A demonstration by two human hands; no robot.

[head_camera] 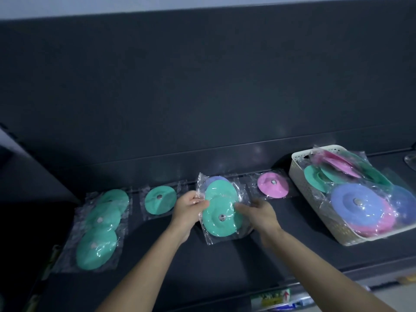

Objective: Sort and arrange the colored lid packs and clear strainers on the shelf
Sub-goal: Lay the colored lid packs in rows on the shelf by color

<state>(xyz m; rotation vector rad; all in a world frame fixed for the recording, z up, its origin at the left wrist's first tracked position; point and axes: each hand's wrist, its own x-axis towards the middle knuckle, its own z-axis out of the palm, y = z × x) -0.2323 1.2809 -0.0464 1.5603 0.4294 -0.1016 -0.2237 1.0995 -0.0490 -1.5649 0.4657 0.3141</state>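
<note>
Over the middle of the dark shelf [225, 266] I hold a small stack of clear-wrapped lid packs [221, 212]: green lids in front, a blue one behind. My left hand [189, 207] grips the stack's left edge. On the stack's right side my right hand [258, 213] is blurred, fingers spread under or against the wrap. A row of green lid packs [99, 226] lies overlapped at the left. A single green pack [160, 199] and a single pink pack [272, 185] lie at the back.
A white perforated basket [299, 174] at the right holds several mixed pink, green and blue packs. A clear object [410, 161] shows at the far right edge. A dark back panel rises behind the shelf, and a price label strip [273, 301] runs along its front edge.
</note>
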